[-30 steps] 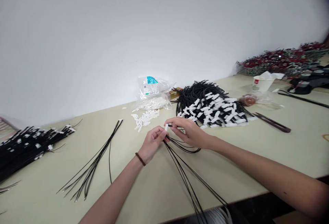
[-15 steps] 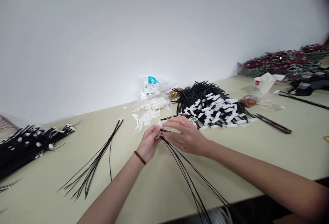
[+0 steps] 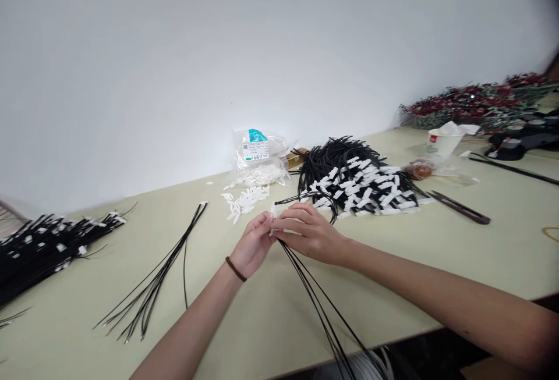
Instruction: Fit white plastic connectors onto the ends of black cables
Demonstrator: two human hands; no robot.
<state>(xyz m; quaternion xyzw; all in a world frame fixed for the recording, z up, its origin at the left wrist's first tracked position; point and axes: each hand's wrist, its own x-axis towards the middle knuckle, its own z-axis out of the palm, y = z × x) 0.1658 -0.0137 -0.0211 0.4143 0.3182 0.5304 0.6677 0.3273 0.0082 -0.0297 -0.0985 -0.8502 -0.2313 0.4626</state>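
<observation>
My left hand [image 3: 252,246], with a dark band at the wrist, pinches a small white plastic connector [image 3: 273,210] between thumb and fingers. Against the connector's right side, the fingers of my right hand [image 3: 313,235] are closed around black wires. Part of the wires' ends is hidden by the fingers. Several thin black wires [image 3: 315,295] hang from the hands over the table's front edge. Just behind the hands lie loose white connectors [image 3: 247,201], and beyond my right hand is a heap of black wires [image 3: 336,156] with white connectors on their ends.
A bundle of black wires [image 3: 163,272] lies left of my forearm, with a larger pile [image 3: 35,252] at far left. Behind are a labelled plastic bag [image 3: 257,150] and a small gold box [image 3: 297,159]. Dark tweezers [image 3: 463,208], a paper cup [image 3: 442,144] and red-green wire bundles [image 3: 467,103] are at right.
My right fingers have drawn in closer around the wires at the connector, and the hanging wires sit closer together. My left hand keeps its pinch. The view has shifted slightly.
</observation>
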